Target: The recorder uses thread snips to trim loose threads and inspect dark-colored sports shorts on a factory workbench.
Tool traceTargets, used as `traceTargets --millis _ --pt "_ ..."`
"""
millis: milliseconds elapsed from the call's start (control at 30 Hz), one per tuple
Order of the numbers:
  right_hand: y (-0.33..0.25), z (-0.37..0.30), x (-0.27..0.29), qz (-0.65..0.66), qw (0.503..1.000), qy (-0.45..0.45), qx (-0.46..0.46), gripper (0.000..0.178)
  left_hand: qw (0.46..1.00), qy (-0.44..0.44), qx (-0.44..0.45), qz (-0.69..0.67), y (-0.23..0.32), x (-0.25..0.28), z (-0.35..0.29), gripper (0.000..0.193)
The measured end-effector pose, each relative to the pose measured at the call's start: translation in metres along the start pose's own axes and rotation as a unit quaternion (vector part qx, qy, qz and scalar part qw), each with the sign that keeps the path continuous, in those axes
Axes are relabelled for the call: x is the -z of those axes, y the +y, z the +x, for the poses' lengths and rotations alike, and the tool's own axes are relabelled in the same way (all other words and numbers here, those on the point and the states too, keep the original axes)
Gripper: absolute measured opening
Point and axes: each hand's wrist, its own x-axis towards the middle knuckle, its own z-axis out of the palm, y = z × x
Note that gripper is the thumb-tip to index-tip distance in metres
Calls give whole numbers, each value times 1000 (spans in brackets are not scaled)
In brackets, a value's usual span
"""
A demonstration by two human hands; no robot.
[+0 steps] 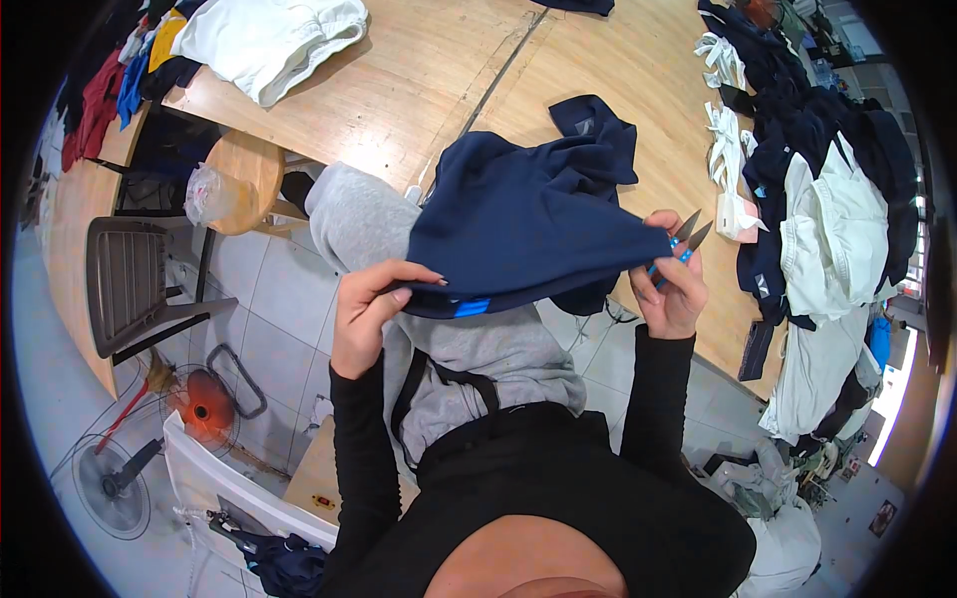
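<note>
Gotta be a garment workshop, tbh: big wooden worktable (399,110) at 12 o'clock, white garment (269,45) on it at 11, and navy clothes (812,125) and white clothes (837,229) heaped around 3. Blue-handled snips (699,236) near half past two kinda seal it.

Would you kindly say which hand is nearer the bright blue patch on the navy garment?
Left. The left hand grips the navy garment just left of the bright blue patch; the right hand is farther, to its right.

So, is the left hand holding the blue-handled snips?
No, the right hand holds the blue-handled snips, while the left hand pinches the navy garment.
</note>
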Motion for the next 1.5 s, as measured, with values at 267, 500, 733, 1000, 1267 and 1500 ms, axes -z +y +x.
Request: traceTargets --millis 267,500,733,1000,1267,1500 --pt "5 14 -24 -230 967 97 49 45 979 133 125 -87 -15 -21 18 16" --pt "15 27 -28 -238 949 189 79 13 963 224 101 -110 -22 -23 18 33" --pt "14 30 -19 -256 938 217 92 15 963 207 118 -127 -24 -22 21 33" --pt "5 32 -34 -301 927 203 96 17 974 211 28 74 -9 -34 26 16" --pt "-62 59 12 -307 845 345 268 21 944 94 -247 195 42 -75 92 36" --pt "46 32 -4 -528 805 222 151 29 942 140 -156 263 -51 -71 89 32"
